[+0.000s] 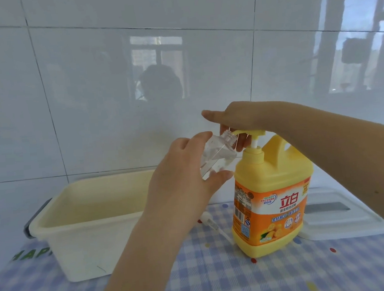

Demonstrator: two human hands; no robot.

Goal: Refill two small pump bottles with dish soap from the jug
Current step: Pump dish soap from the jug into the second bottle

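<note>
A yellow dish soap jug (268,199) with an orange label stands on the checked cloth, its yellow pump head (252,133) raised. My right hand (241,118) lies flat on top of the pump head, fingers straight. My left hand (184,178) grips a small clear bottle (217,157), tilted, with its open threaded neck right at the pump's spout. A little clear liquid shows inside the bottle. A white pump top (212,224) with its tube lies on the cloth just left of the jug's base, partly hidden by my left arm.
A cream plastic tub (61,224) sits at the left against the tiled wall. A white lidded box (336,216) lies flat to the right behind the jug. The blue checked cloth (243,279) covers the counter in front.
</note>
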